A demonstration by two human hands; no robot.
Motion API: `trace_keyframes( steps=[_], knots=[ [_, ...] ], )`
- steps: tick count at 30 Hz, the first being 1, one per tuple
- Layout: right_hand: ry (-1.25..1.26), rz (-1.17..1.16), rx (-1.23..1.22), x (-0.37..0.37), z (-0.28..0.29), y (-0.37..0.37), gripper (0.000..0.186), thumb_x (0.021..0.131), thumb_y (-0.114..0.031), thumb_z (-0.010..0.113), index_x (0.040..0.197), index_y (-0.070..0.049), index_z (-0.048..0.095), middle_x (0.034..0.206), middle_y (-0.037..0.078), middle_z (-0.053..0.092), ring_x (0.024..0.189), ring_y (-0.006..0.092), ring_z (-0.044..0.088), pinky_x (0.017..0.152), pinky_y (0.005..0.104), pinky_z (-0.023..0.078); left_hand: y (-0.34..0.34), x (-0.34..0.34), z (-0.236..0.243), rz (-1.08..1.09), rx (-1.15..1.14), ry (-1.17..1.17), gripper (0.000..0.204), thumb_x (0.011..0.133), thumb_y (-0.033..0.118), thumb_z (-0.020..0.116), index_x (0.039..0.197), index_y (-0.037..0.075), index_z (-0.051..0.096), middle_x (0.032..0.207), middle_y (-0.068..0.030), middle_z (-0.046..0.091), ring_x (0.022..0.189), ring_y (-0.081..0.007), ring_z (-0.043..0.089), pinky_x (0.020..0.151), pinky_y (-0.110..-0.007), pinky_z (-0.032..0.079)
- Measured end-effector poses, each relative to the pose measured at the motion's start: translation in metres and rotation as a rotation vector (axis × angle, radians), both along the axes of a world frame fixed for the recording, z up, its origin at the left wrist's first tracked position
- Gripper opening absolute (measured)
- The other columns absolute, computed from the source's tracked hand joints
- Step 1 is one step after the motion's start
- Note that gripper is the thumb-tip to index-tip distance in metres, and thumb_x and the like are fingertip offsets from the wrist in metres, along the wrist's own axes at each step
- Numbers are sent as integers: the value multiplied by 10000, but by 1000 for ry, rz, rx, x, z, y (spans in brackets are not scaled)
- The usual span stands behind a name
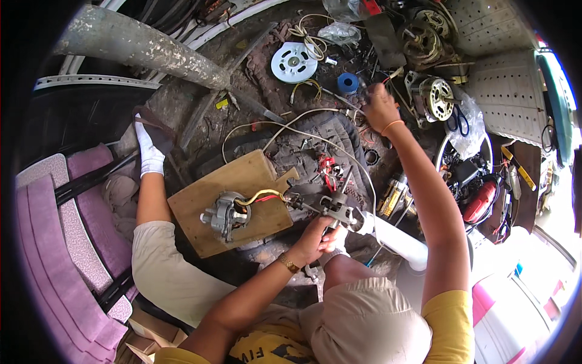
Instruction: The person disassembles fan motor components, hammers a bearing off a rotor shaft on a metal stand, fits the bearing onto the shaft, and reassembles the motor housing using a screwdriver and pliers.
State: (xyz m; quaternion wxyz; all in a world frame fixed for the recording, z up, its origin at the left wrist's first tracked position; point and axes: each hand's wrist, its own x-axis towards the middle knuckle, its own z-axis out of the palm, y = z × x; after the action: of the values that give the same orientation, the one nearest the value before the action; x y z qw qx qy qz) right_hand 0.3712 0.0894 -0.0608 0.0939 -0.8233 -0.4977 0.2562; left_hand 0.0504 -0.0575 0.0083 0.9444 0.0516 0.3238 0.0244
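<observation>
My left hand [313, 241] is closed around a grey metal bracket [337, 210], at the end of a white tube [397, 242]. Just left of it, a small motor [229, 213] with yellow and red wires rests on a wooden board [200, 200]. My right hand [382, 109] reaches forward to the right, beside a blue roll of tape [348, 84]. Its fingers are blurred, and whether they hold anything is hidden. A white cable [315, 112] loops between the two hands. Red wire pieces [329, 173] lie on a dark cloth beyond the bracket.
A white disc [294, 62] lies at the far side. Bare motors [433, 97] stand at the right, near perforated metal panels [506, 91]. A yellow and black power tool [394, 194] and a tool-filled basin [467, 176] sit on the right. A thick pipe [145, 48] crosses the far left.
</observation>
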Motion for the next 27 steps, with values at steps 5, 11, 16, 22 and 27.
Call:
trace_keyframes(
  steps=[5,11,16,22,27],
  knots=[
    [-384,120,42,-23,46,-65,566,852,-253,710,1275,12,442,1208,229,587,1092,424,588,901,482,519,-4,-9,7,10,304,162,268,1032,380,534,931,137,484,621,66,373,448,-30,314,436,-213,264],
    [868,-217,130,-78,72,-170,516,944,-415,717,1182,31,610,1073,144,669,963,213,611,869,359,481,-15,-5,-2,31,413,217,319,1043,295,580,1287,163,422,797,37,487,588,-33,418,476,-200,340],
    [1197,-206,-35,-104,96,-180,434,964,-370,712,1102,39,669,898,33,636,846,108,565,769,311,486,-16,1,3,18,776,281,453,1022,195,603,1368,42,354,1153,-70,556,991,-116,502,836,-305,413],
    [1079,-230,115,-126,75,-186,325,915,-243,777,1029,43,672,864,24,638,783,76,555,692,272,474,-24,10,7,234,894,422,378,1004,117,606,1304,46,388,1104,-65,587,899,-111,574,740,-277,484],
    [1168,-347,151,-129,77,-188,306,921,-247,765,935,36,650,796,14,621,739,76,508,664,272,442,-13,-1,10,109,837,430,347,1002,134,598,1296,37,441,1084,-71,610,884,-113,617,704,-266,524]
  ],
)
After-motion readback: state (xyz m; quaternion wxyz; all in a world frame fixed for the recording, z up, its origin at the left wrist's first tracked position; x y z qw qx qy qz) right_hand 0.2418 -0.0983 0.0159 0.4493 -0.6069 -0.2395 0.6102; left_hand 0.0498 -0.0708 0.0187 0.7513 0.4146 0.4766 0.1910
